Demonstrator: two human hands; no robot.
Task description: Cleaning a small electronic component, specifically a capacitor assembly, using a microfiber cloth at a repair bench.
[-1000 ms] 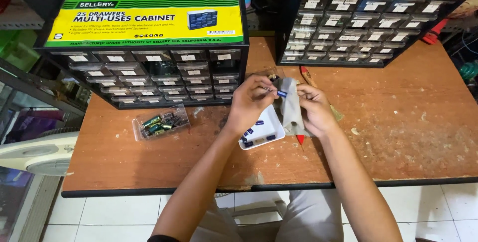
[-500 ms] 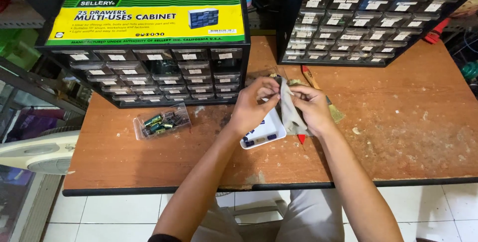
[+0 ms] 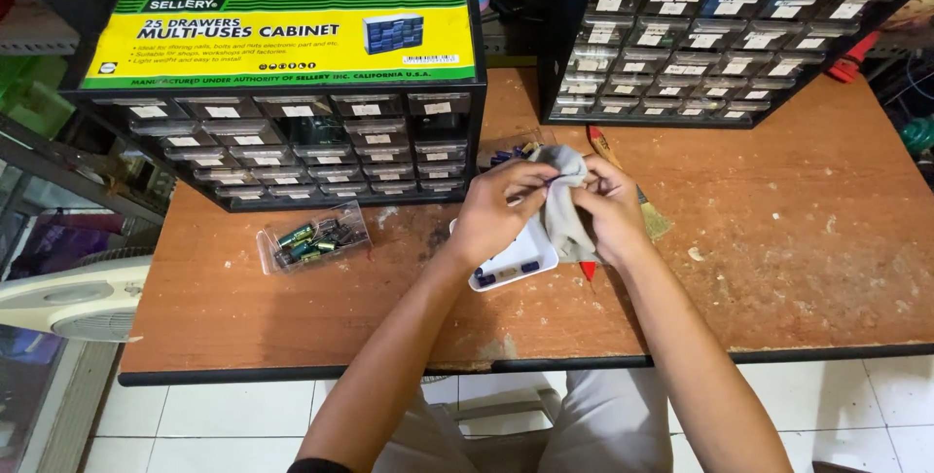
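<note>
Pinching a grey cloth [image 3: 564,202] between both hands — left hand [image 3: 499,208], right hand [image 3: 611,210], fingers pressed together on it — above a white tray [image 3: 520,261] on the wooden bench [image 3: 798,249], near a clear drawer of capacitors [image 3: 311,237].

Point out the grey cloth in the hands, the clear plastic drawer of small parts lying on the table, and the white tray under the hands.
grey cloth [image 3: 564,208]: head view, its hanging middle fold.
clear plastic drawer [image 3: 313,237]: head view, its centre over the parts.
white tray [image 3: 520,261]: head view, its bare right half.
</note>
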